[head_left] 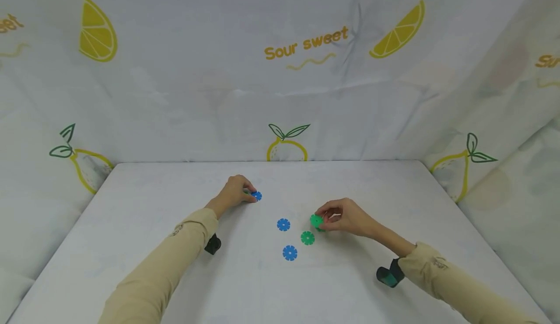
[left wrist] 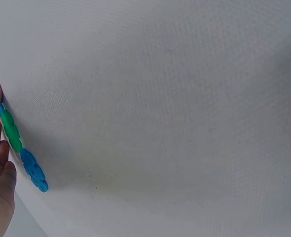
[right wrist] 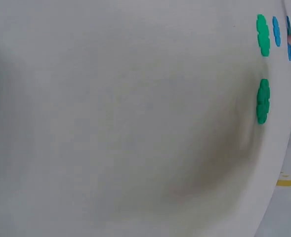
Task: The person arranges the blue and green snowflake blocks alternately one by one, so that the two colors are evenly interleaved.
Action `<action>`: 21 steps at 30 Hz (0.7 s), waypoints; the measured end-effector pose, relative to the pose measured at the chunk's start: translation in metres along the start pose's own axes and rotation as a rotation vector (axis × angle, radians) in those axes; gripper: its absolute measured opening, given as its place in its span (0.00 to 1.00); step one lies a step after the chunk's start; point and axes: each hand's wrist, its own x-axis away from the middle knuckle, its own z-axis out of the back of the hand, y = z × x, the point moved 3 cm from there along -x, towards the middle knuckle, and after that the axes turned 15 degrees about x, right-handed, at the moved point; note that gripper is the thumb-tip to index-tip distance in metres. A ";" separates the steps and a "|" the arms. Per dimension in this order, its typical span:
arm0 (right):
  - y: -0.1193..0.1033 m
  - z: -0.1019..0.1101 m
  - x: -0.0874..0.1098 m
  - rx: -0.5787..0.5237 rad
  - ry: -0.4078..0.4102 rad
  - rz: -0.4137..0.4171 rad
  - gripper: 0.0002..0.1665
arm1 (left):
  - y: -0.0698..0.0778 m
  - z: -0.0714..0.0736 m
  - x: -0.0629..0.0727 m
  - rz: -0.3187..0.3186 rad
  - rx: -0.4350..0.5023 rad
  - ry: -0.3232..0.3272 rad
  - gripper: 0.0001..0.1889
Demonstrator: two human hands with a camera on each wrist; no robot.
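Observation:
In the head view my left hand (head_left: pixel 235 191) pinches a blue snowflake disc (head_left: pixel 258 196) between thumb and fingers, low over the table. A bit of green shows behind those fingers. The left wrist view has a green disc (left wrist: pixel 11 130) and a blue disc (left wrist: pixel 34 171) in line beside the fingers, with more blue at the upper fingertip. My right hand (head_left: pixel 345 215) grips a green snowflake disc (head_left: pixel 316 220) by its edge; more green shows just under it. Closest to that hand on the table is another green disc (head_left: pixel 307 238).
Two blue discs lie on the white table (head_left: pixel 245 285) between the hands, one farther back (head_left: pixel 283 224) and one nearer (head_left: pixel 289 252). Black wrist devices hang below both sleeves. A white curtain (head_left: pixel 183 95) printed with lemons rises behind the table's back edge.

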 end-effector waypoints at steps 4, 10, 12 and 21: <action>-0.001 0.001 -0.010 -0.002 0.023 -0.037 0.16 | 0.001 0.000 -0.001 0.011 -0.002 0.000 0.10; -0.001 -0.001 -0.025 0.006 0.056 -0.085 0.14 | 0.002 -0.001 0.000 0.027 0.000 -0.005 0.10; -0.001 -0.002 -0.031 0.021 0.068 -0.098 0.15 | 0.002 -0.001 -0.001 0.032 0.002 -0.005 0.10; -0.007 -0.011 -0.062 0.022 0.077 -0.148 0.15 | 0.000 -0.002 -0.001 0.032 -0.003 0.012 0.11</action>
